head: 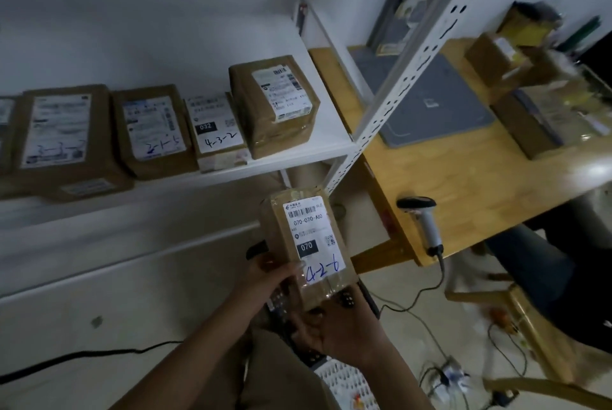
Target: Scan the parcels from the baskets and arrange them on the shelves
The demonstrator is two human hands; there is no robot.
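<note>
Two hands grip our brown parcel marked 4-2-6, below the white shelf. Our left hand clasps its side, thumb on the label; our right hand cups its lower end.

Both hands — left hand, right hand — gripping labelled parcel, below white shelf

Brown parcel marked "4-2-6"
It was held label-up below the shelf, where four labelled parcels lay.
</note>
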